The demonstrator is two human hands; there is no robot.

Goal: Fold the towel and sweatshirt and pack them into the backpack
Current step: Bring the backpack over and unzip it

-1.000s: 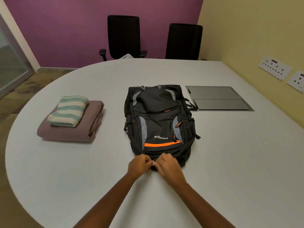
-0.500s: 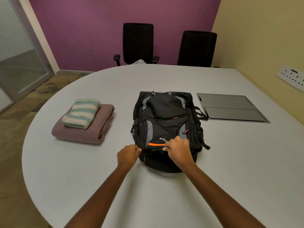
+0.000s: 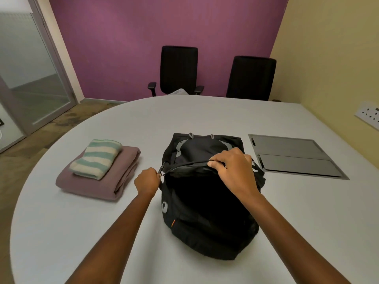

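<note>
**A:** Where do things lie, and what are the hands doing?

**B:** The black backpack point(image 3: 209, 201) sits mid-counter point(image 3: 82, 232). The left hand point(image 3: 146, 181) pinches the zipper pull point(image 3: 162, 174) at the pack's nine o'clock side. The right hand point(image 3: 231, 167) is clenched on the cloth along the opening, toward one o'clock. The striped towel point(image 3: 98, 158) lies folded on top of the folded mauve sweatshirt point(image 3: 125, 181), at about nine o'clock from the pack and well apart from it.

**A:** How will the pack handle?

**B:** Soft and floppy, I'd say. It sags with nothing inside, so the zip likely runs only while one hand holds the cloth taut against the pull. The mouth will probably need holding wide too, or it falls closed.

**A:** And the clothes?

**B:** Both look light, limp and not slippery. The towel is small enough for one hand closing across its middle. The sweatshirt is thicker, and its layers would likely spill open if lifted by one edge. I'd slide both hands under it at three and nine o'clock and carry it flat.
</note>
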